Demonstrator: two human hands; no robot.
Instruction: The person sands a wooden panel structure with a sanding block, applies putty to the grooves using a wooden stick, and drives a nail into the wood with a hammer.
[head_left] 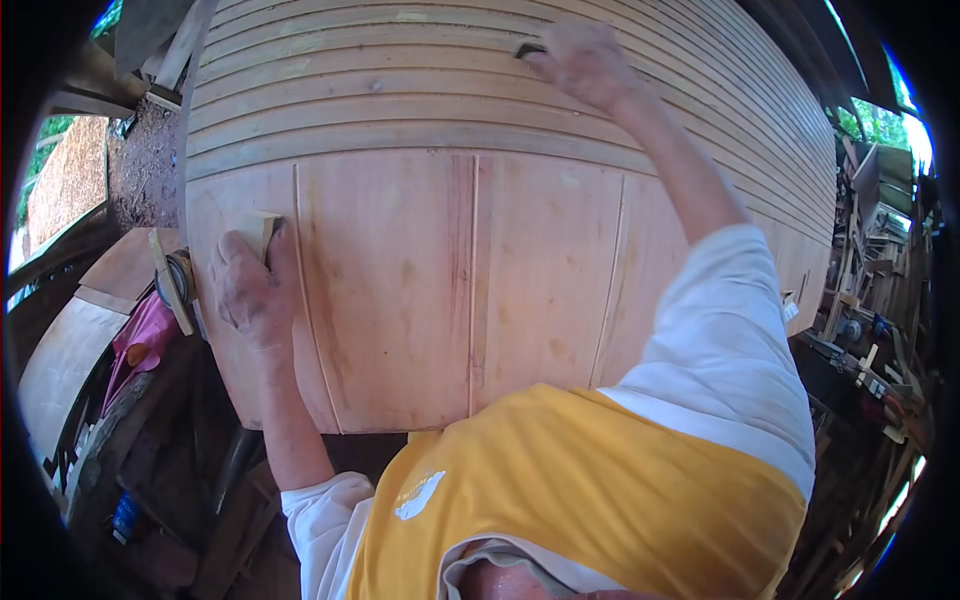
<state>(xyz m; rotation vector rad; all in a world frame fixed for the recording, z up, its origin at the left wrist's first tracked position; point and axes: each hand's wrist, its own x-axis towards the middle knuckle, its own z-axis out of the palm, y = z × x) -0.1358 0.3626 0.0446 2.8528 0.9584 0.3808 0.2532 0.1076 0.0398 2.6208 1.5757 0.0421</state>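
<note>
My left hand [250,285] rests near the left edge of a broad wooden panel [400,270], its fingers closed on a small pale block [266,228] with a darker side. Farther out, my right hand [585,68] is over the slatted part [420,85] of the same woodwork, where long grooves run across. A small dark piece [530,50] sticks out from its closed fingers. That hand is a little blurred, and most of what it grips is hidden. Narrow upright grooves divide the smooth near part of the panel, which carries brownish stains.
To the left are a pink cloth [140,340], a roll of tape or similar round item [178,275] by a wood strip, and curved boards [70,350]. A blue can [125,515] lies low at left. Scrap wood and tools [870,380] crowd the right side.
</note>
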